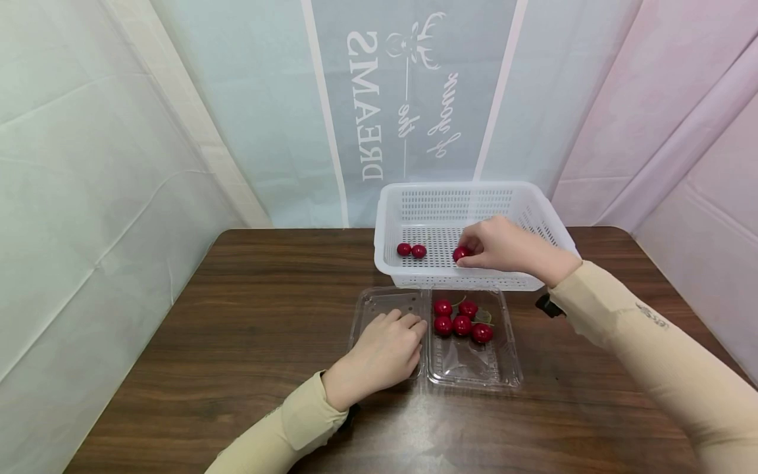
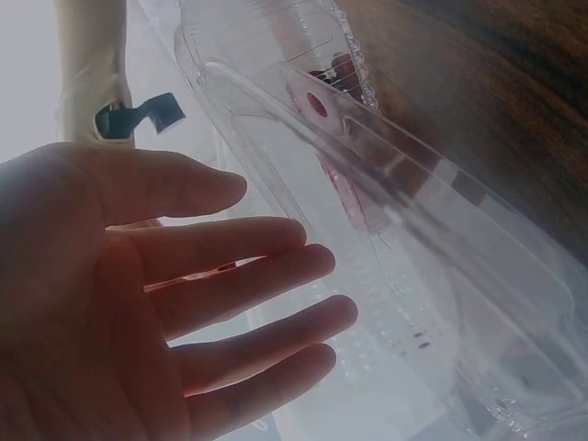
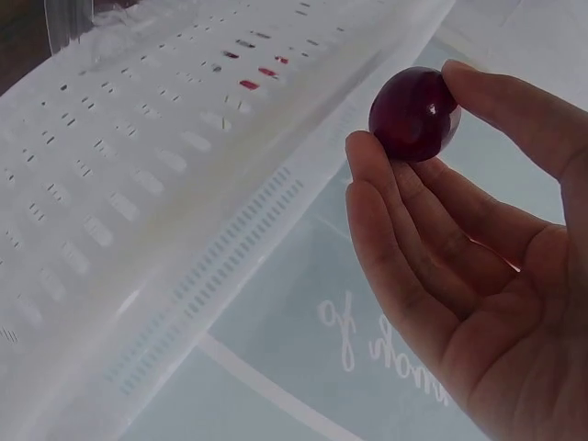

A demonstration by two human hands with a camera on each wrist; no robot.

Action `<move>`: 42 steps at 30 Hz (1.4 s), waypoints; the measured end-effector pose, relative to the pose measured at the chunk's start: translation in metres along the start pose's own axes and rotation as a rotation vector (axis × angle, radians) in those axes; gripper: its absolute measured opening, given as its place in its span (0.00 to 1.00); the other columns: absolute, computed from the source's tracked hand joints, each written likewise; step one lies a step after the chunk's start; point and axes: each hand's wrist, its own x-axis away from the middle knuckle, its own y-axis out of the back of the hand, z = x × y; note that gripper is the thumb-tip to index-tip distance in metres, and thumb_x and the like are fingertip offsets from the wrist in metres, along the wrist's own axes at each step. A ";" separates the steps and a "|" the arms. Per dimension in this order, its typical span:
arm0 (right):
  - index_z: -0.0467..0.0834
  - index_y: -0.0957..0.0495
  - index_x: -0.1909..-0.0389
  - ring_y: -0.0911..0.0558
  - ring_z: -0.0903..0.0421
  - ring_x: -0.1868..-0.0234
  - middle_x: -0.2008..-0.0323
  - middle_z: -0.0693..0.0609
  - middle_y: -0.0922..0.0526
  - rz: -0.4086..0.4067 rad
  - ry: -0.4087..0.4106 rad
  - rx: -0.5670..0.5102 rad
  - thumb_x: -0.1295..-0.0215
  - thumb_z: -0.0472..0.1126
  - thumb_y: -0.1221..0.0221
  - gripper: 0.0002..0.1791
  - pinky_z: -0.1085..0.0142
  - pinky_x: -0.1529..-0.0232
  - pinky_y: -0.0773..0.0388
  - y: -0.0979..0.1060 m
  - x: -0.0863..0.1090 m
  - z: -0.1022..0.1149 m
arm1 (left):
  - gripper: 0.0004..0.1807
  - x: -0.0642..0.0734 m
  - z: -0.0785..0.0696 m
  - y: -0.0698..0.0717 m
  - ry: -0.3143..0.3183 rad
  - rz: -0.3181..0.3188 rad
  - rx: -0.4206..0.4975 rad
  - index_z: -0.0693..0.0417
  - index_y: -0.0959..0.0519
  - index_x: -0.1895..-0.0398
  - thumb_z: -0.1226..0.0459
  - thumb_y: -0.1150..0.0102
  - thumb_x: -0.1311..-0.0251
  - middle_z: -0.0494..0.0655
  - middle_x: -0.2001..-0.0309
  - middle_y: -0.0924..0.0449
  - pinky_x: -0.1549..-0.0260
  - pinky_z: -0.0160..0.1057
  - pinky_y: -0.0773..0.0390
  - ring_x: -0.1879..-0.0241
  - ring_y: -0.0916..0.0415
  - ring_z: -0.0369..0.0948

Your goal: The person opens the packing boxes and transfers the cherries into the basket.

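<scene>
My right hand (image 1: 503, 247) pinches a dark red cherry (image 3: 413, 114) between thumb and fingertips, over the white plastic basket (image 1: 387, 268). Two more cherries (image 1: 418, 251) lie side by side at the left of the basket's floor. In front stands an open clear plastic clamshell box (image 1: 468, 372); several red cherries (image 1: 462, 325), some with green stems, sit in its right half. My left hand (image 1: 381, 352) is over the box's left half, fingers extended and slightly spread in the left wrist view. Whether those fingers touch the plastic I cannot tell.
The dark wooden table (image 1: 254, 316) carries the basket at its far edge, with the clamshell box just nearer. A printed grey-blue curtain (image 1: 414, 131) hangs close behind the basket. Pale cloth (image 1: 89, 217) hangs along both sides.
</scene>
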 end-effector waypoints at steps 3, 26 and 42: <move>0.42 0.17 0.71 0.17 0.60 0.71 0.74 0.52 0.15 0.021 -0.012 -0.001 0.48 0.41 0.33 0.07 0.63 0.66 0.20 0.001 -0.004 -0.001 | 0.13 0.000 0.000 0.000 0.002 -0.001 0.002 0.51 0.19 0.57 0.60 0.44 0.44 0.41 0.57 0.18 0.71 0.38 0.26 0.64 0.24 0.42; 0.42 0.18 0.70 0.19 0.58 0.72 0.73 0.51 0.15 0.124 -0.099 0.034 0.47 0.43 0.34 0.08 0.62 0.65 0.22 -0.002 -0.047 -0.009 | 0.13 0.001 0.001 0.000 0.002 0.002 0.018 0.51 0.19 0.56 0.60 0.45 0.43 0.42 0.57 0.18 0.71 0.38 0.26 0.63 0.24 0.42; 0.40 0.18 0.71 0.21 0.57 0.72 0.74 0.50 0.16 0.147 -0.057 0.052 0.48 0.42 0.33 0.09 0.62 0.64 0.22 -0.009 -0.071 -0.008 | 0.13 0.000 0.002 0.000 -0.001 -0.004 0.017 0.52 0.18 0.56 0.61 0.45 0.43 0.42 0.57 0.18 0.70 0.38 0.25 0.63 0.24 0.42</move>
